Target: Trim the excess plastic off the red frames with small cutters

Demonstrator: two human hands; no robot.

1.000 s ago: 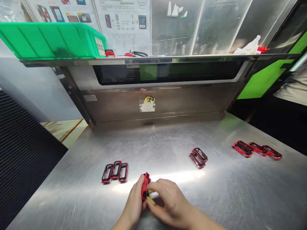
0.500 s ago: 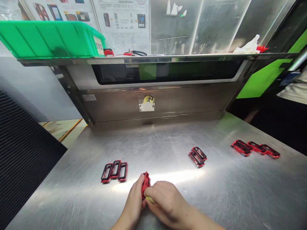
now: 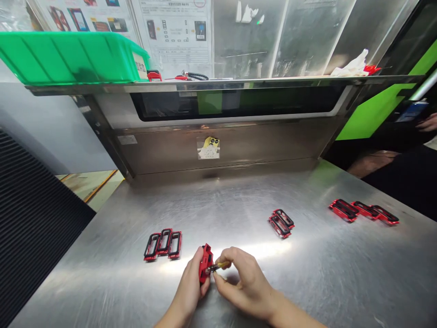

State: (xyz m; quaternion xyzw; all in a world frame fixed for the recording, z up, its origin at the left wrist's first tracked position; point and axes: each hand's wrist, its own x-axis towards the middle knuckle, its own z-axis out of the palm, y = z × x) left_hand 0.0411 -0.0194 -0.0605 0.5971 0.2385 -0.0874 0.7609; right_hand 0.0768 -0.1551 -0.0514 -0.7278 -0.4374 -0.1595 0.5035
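Observation:
In the head view, my left hand is closed around a red-and-black frame part, tilted up on its edge above the metal table. My right hand grips small pliers with yellow handles, thumb and fingers spread along them. The dark metal jaws of the pliers reach the right side of the red part, near its lower end. Whether the jaws are closed on it is too small to tell. Left of my hands lie three similar red frames with black inner rims.
More red-and-black frames lie right of centre, and another group lies at the far right. A shelf crosses the back, holding a green bin. Another person's hand shows at the right edge.
My right hand's fingers have spread apart, and the pliers' jaws and handles now show beside the red part. At the right edge the other person has moved.

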